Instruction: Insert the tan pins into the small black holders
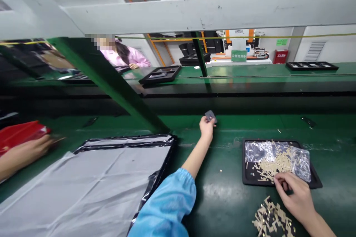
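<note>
My left hand reaches out over the far part of the green bench, its fingers closed on a small dark grey plate. At the right, my right hand is bent over the near edge of a black tray, thumb and forefinger pinched together; whatever lies between them is too small to name. Small beige strips and clear plastic bags lie in that tray. Nearer to me, just left of my right wrist, is a pile of beige and black pieces on the bench.
Grey sheeting with a black edge covers the left of the bench. Another person's hand is beside a red object at the far left. A slanted green post stands ahead. Across the line sits a person in pink.
</note>
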`<action>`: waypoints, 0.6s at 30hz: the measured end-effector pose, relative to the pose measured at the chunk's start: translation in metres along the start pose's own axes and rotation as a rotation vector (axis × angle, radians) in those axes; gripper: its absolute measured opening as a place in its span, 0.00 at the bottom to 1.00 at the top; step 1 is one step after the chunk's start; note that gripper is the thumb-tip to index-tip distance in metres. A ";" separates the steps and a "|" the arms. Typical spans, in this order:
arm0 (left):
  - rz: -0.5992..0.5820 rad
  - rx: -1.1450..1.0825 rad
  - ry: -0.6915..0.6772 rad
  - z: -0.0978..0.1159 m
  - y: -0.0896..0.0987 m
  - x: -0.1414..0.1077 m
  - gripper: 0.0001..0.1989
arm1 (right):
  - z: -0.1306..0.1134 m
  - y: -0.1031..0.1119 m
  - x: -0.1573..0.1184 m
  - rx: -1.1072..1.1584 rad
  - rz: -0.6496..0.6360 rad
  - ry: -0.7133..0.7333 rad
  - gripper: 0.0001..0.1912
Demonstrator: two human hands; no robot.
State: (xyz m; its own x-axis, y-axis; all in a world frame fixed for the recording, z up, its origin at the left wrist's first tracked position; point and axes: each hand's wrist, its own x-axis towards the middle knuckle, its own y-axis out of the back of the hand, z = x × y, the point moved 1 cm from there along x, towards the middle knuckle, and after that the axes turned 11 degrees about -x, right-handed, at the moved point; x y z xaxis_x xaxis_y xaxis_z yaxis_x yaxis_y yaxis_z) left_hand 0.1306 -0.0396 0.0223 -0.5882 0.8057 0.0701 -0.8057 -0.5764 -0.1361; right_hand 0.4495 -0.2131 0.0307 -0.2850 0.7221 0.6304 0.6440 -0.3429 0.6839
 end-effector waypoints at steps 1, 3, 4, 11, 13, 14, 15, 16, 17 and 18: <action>-0.081 -0.053 0.041 0.001 -0.012 -0.021 0.13 | -0.001 0.000 0.000 0.021 -0.012 -0.051 0.05; -0.266 -0.136 0.118 0.002 -0.034 -0.072 0.20 | -0.001 -0.001 0.001 0.109 -0.052 -0.208 0.06; -0.355 -0.162 0.156 0.002 -0.043 -0.099 0.24 | -0.001 -0.001 0.001 0.177 -0.065 -0.311 0.07; -0.821 -0.478 0.553 0.012 -0.062 -0.214 0.25 | 0.009 0.002 0.011 0.568 0.044 -0.753 0.16; -0.840 -0.454 0.582 0.014 -0.061 -0.217 0.25 | 0.009 0.003 0.012 0.577 0.075 -0.774 0.15; -0.839 -0.445 0.578 0.015 -0.060 -0.216 0.25 | 0.009 0.003 0.012 0.577 0.089 -0.779 0.15; -0.839 -0.439 0.566 0.016 -0.060 -0.215 0.25 | 0.008 0.002 0.011 0.577 0.096 -0.784 0.14; -0.843 -0.433 0.549 0.017 -0.059 -0.215 0.24 | 0.007 0.002 0.011 0.576 0.100 -0.791 0.13; -0.851 -0.427 0.533 0.019 -0.059 -0.215 0.24 | 0.005 0.001 0.010 0.574 0.102 -0.800 0.13; -0.862 -0.420 0.521 0.020 -0.058 -0.215 0.23 | 0.005 0.001 0.009 0.571 0.101 -0.810 0.12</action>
State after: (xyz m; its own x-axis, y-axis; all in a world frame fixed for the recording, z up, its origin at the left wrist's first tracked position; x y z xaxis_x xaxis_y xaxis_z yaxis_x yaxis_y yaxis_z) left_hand 0.3028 -0.1818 0.0347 0.3440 0.9325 -0.1103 -0.7872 0.2224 -0.5752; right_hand 0.4508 -0.2042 0.0353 0.2237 0.9705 0.0894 0.9441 -0.2386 0.2274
